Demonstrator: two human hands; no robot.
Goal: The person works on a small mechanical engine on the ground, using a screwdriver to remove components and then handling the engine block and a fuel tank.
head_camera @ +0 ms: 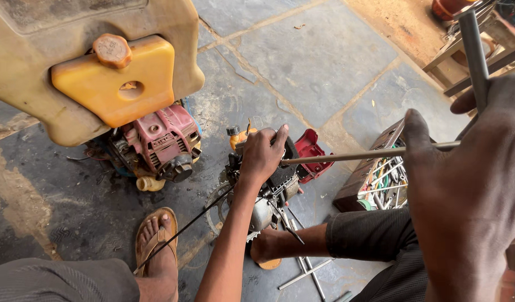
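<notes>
Biggest thing I see is the cream spray tank (34,67) filling the upper left, with a yellow pad (115,84) and an orange cap (112,50) on its face. It hangs over the red engine (159,140) standing on the grey stone floor (319,61). My right hand (470,190) comes next, very close to the lens and blocking the lower right. Its fingers are curled around a grey metal tube (474,53) that rises toward the top edge, and the thumb lies against a thin steel rod (347,156). I cannot tell how tight that grip is.

The rod runs level from my right hand across to the small engine (271,190) on the floor between my 2 feet. My left hand (262,154) sits on top of that engine, fingers bent down over its black housing and closed on it, right where the rod ends. My forearm covers much of the engine's near side. A black cable (185,229) slants from the engine past my left foot in a tan sandal (156,240).

Just behind the engine lies a red plastic cover (310,148). To its right, partly hidden by my hand, an open wooden toolbox (364,173) holds loose steel tools. 2 metal bars (308,271) lie on the floor near my right foot.
</notes>
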